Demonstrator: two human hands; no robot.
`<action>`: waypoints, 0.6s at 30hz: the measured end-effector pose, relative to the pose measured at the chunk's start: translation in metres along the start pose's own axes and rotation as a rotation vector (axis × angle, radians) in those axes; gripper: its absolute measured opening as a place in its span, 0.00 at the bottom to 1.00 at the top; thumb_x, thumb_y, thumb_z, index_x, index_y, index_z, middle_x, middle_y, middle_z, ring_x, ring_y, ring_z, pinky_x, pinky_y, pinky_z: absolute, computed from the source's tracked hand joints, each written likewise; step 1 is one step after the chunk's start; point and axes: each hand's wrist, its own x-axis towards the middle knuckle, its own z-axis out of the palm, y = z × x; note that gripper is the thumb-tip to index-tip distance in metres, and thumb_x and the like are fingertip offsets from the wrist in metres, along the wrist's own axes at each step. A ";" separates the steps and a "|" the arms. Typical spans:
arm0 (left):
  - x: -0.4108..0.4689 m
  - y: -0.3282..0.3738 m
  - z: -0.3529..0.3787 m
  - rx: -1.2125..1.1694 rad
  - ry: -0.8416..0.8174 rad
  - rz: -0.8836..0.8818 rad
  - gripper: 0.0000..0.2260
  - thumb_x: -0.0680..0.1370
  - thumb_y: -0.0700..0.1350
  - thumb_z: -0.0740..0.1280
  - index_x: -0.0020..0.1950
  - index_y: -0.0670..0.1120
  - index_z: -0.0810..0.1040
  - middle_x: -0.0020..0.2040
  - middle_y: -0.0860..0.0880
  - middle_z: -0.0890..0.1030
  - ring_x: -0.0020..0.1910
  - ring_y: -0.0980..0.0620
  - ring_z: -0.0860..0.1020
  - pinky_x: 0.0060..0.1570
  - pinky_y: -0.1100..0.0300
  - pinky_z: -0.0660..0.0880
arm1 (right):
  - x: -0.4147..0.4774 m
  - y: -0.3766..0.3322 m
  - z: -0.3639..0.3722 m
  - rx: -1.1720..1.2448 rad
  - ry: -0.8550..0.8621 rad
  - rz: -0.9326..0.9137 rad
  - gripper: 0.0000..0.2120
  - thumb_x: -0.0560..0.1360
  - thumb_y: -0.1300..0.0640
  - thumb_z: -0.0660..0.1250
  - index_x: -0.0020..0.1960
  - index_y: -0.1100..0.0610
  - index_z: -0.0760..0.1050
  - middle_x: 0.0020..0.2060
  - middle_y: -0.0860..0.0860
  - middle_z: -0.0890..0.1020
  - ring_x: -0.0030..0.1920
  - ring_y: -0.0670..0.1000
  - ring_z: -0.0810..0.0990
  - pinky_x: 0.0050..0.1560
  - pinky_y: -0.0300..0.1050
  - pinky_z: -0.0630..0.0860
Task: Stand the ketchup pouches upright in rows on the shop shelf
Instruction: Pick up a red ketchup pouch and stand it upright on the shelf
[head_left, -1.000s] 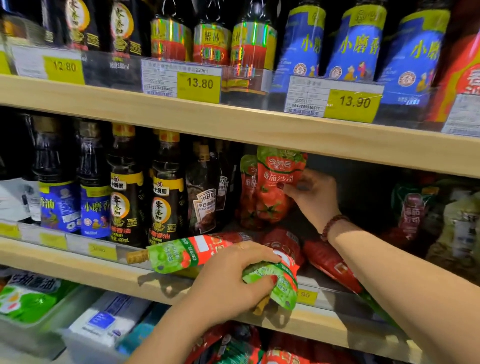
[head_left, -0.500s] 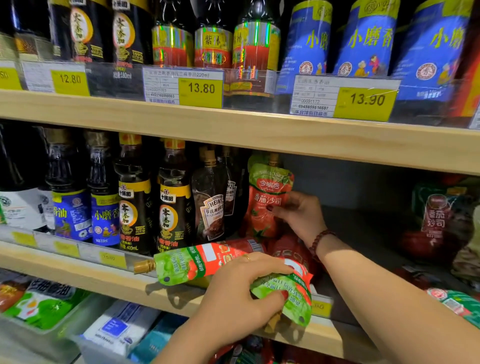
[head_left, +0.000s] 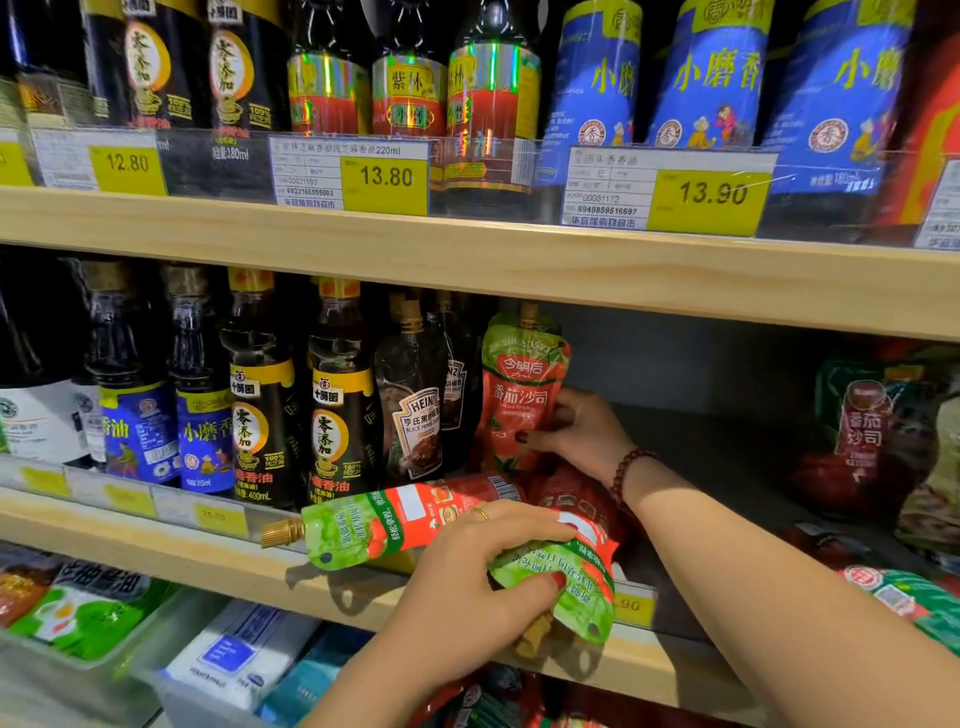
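Pouches (head_left: 519, 400) (one upright) in hands (head_left: 576, 431).

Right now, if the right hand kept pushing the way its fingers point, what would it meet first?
The right hand points leftward and already touches the upright ketchup pouch. Going on, that pouch would press against the Heinz sauce bottle beside it, though the depth between them is unclear.

Bare forearms, dark red bead bracelet (head_left: 631, 475) (right wrist), gold ring (head_left: 481, 513), red-painted nails on fingers (head_left: 558, 579)
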 end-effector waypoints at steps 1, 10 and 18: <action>0.000 0.000 0.000 0.000 -0.001 -0.003 0.17 0.66 0.53 0.66 0.54 0.61 0.81 0.55 0.68 0.78 0.59 0.68 0.73 0.58 0.72 0.67 | 0.000 0.000 0.000 -0.004 -0.008 0.002 0.20 0.67 0.62 0.75 0.58 0.54 0.76 0.55 0.51 0.81 0.55 0.47 0.77 0.56 0.43 0.70; -0.002 0.008 -0.002 -0.035 -0.018 -0.024 0.16 0.68 0.47 0.67 0.54 0.56 0.82 0.56 0.63 0.79 0.57 0.68 0.73 0.57 0.71 0.69 | -0.003 -0.003 -0.006 -0.172 -0.041 0.074 0.21 0.68 0.53 0.75 0.59 0.53 0.75 0.57 0.52 0.80 0.55 0.49 0.77 0.52 0.41 0.70; -0.002 0.010 0.000 -0.011 0.012 -0.034 0.15 0.71 0.38 0.70 0.54 0.53 0.82 0.56 0.60 0.80 0.56 0.68 0.74 0.55 0.73 0.68 | -0.030 -0.026 -0.037 -0.198 0.018 0.072 0.27 0.68 0.52 0.74 0.64 0.58 0.72 0.58 0.56 0.79 0.55 0.53 0.78 0.58 0.46 0.74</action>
